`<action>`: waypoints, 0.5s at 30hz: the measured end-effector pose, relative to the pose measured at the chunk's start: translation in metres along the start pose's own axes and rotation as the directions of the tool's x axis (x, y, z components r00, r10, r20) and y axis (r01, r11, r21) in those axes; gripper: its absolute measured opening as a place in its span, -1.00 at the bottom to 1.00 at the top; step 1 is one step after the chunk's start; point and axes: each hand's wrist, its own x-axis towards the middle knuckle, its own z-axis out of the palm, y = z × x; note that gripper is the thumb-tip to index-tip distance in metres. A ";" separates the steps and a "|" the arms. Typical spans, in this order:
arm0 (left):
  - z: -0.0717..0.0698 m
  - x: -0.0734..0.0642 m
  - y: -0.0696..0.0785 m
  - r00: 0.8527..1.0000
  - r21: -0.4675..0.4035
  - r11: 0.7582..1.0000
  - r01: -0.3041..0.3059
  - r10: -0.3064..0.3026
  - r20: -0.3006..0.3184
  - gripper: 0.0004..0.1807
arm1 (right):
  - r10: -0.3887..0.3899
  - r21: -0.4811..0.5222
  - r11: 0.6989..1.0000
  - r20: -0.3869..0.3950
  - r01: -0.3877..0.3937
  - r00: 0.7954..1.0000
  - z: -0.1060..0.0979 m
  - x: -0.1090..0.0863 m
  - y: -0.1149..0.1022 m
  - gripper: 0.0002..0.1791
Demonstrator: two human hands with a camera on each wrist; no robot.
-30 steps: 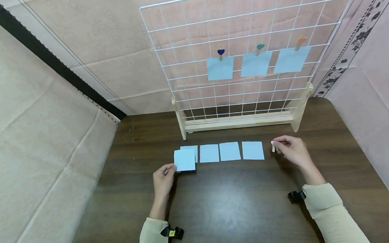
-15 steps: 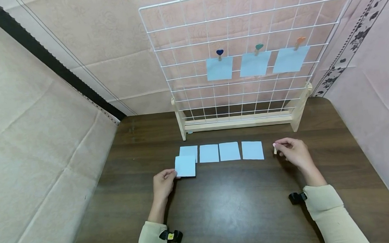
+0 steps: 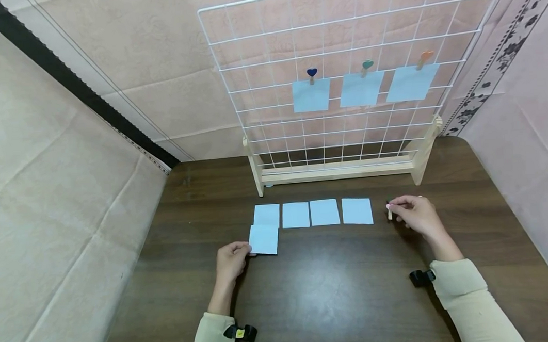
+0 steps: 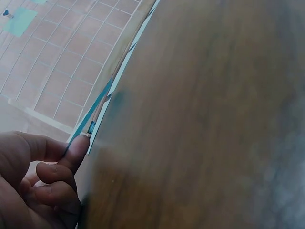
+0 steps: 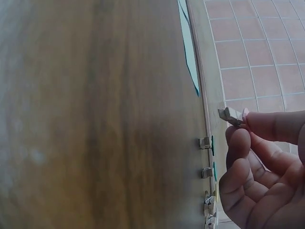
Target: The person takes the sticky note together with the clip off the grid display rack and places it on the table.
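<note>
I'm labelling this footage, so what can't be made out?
Note in the left hand: its underside, turned away in the head view, a sliver in the left wrist view.
Pinched clip: its pink end's shape, mostly covered by the right hand in the right wrist view.
Table clips: their count, as the lowest overlap in the right wrist view.
Blue speck by the rack's base: too small in the head view.

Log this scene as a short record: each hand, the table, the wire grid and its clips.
Left hand: pinches a light-blue paper square
Right hand: pinches a small wooden clip with pink top
Brown wood-grain table: row of four light-blue sheets
White wire grid: three light-blue sheets, clipped up
Grid clips, left to right: dark-blue heart, green heart, orange heart
</note>
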 end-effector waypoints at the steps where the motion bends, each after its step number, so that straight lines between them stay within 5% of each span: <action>1: 0.000 0.000 0.000 1.000 0.007 1.000 0.000 0.000 0.002 -0.80 | 0.003 -0.002 1.000 0.005 -0.003 1.000 0.000 0.000 0.000 -0.59; 15: -0.001 0.000 -0.001 1.000 0.031 0.999 0.023 -0.024 0.018 -0.69 | 0.046 -0.012 0.999 0.042 -0.045 0.998 -0.002 0.001 0.001 -0.56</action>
